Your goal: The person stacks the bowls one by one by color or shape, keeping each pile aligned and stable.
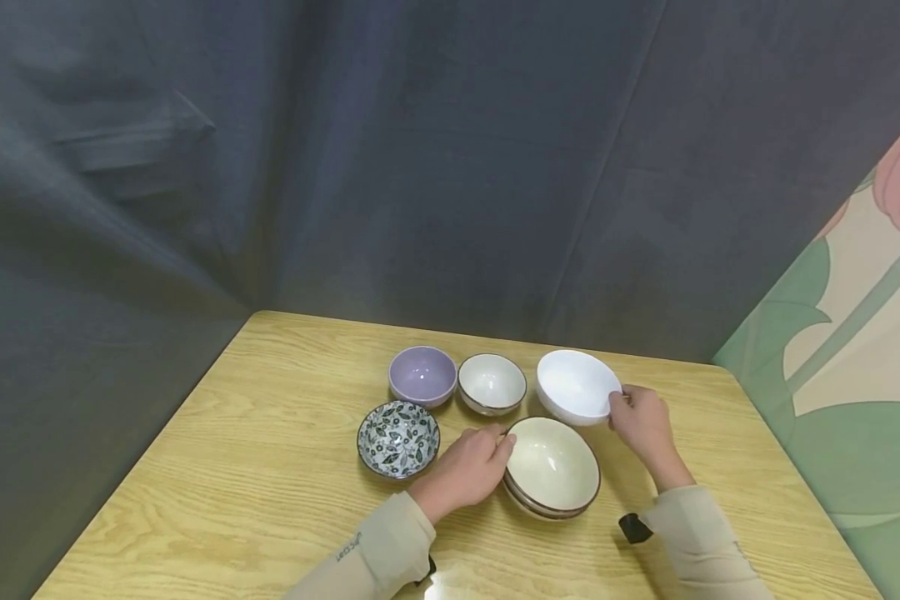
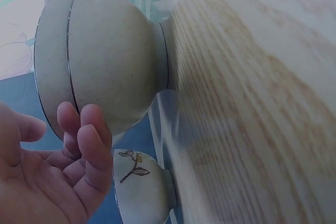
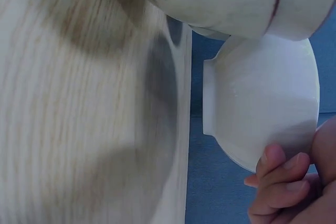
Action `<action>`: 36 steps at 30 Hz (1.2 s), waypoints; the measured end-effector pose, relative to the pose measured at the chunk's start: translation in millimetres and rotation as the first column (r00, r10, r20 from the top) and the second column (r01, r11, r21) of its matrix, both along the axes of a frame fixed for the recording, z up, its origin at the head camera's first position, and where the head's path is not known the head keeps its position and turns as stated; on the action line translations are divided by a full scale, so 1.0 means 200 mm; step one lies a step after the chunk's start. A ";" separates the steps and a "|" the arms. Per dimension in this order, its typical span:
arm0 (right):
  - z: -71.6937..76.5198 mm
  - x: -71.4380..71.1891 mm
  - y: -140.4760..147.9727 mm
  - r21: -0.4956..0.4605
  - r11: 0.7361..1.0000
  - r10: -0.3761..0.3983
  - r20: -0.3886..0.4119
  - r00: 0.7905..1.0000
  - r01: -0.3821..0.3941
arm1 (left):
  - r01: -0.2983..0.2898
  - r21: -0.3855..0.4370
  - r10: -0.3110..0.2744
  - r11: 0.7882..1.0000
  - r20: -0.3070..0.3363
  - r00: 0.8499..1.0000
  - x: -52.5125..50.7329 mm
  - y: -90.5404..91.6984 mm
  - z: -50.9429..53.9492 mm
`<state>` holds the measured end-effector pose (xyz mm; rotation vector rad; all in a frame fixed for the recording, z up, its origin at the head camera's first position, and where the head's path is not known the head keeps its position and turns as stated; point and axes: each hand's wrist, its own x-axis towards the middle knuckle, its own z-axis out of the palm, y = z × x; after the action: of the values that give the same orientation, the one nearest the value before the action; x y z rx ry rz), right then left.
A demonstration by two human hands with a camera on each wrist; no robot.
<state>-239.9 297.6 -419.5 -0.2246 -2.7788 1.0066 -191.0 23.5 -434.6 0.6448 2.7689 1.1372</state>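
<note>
My left hand (image 1: 471,467) is at the left rim of two nested cream bowls (image 1: 553,462) with brown rims. Its thumb lies over the upper rim. In the left wrist view, curled fingers (image 2: 94,145) meet the outside of the stacked bowls (image 2: 110,56). With thumb and fingers, my right hand (image 1: 642,423) grips the right rim of a plain white bowl (image 1: 577,385) behind the stack. In the right wrist view, the white bowl (image 3: 268,98) shows its foot apart from the tabletop, and the nested bowls overlap its far side.
Left of the white bowl stand a small brown-rimmed white bowl (image 1: 492,383) and a purple bowl (image 1: 423,375). A black-and-white patterned bowl (image 1: 398,440) sits in front of the purple one. The wooden table (image 1: 232,467) ends at a dark curtain (image 1: 435,167).
</note>
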 end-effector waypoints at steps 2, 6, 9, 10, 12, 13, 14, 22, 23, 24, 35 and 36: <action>0.01 0.01 0.00 0.005 1.000 0.003 -0.001 1.000 -0.003 | 0.005 0.005 -0.005 1.000 0.002 1.000 0.00 0.00 0.00; 0.03 0.02 0.01 0.007 1.000 -0.001 0.002 1.000 0.001 | 0.011 0.007 -0.011 1.000 0.004 1.000 0.00 0.00 0.00; 0.04 0.04 0.01 0.006 1.000 0.001 -0.008 1.000 -0.001 | 0.012 0.000 -0.012 1.000 0.010 1.000 0.00 0.00 0.00; 0.05 0.04 0.01 0.008 1.000 0.003 -0.011 1.000 -0.003 | 0.012 0.000 -0.012 1.000 0.012 1.000 0.00 0.00 0.00; 0.06 0.05 0.01 0.012 1.000 0.008 -0.022 1.000 -0.007 | 0.010 0.002 -0.010 1.000 0.017 1.000 0.00 0.01 -0.01; 0.07 0.05 0.01 0.014 1.000 0.009 -0.028 1.000 -0.009 | 0.009 0.006 -0.009 1.000 0.018 1.000 0.00 0.01 -0.01; 0.08 0.05 0.02 0.015 1.000 0.011 -0.031 0.999 -0.011 | 0.009 0.010 -0.009 1.000 0.019 1.000 0.00 0.01 -0.01; 0.12 0.08 0.02 0.023 1.000 0.021 -0.031 0.999 -0.020 | 0.003 0.036 -0.005 0.999 0.034 0.999 0.01 0.00 0.01; 0.12 0.08 0.02 0.023 1.000 0.022 -0.032 0.999 -0.021 | 0.002 0.039 -0.004 0.999 0.036 0.999 0.01 0.00 0.01; 0.13 0.09 0.02 0.023 0.999 0.023 -0.033 0.999 -0.023 | 0.002 0.041 -0.004 0.999 0.037 0.999 0.01 0.00 0.01; 0.17 0.12 0.01 0.025 0.999 0.030 -0.049 0.998 -0.029 | -0.007 0.030 0.006 1.000 0.037 0.999 0.01 0.00 0.02; 0.17 0.12 0.01 0.026 0.999 0.031 -0.052 0.998 -0.029 | -0.007 0.033 0.006 0.999 0.039 0.999 0.01 0.00 0.02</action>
<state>-215.4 299.4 -385.3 -0.1515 -2.7538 0.9698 -189.8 24.2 -430.9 0.6106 2.7271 1.1856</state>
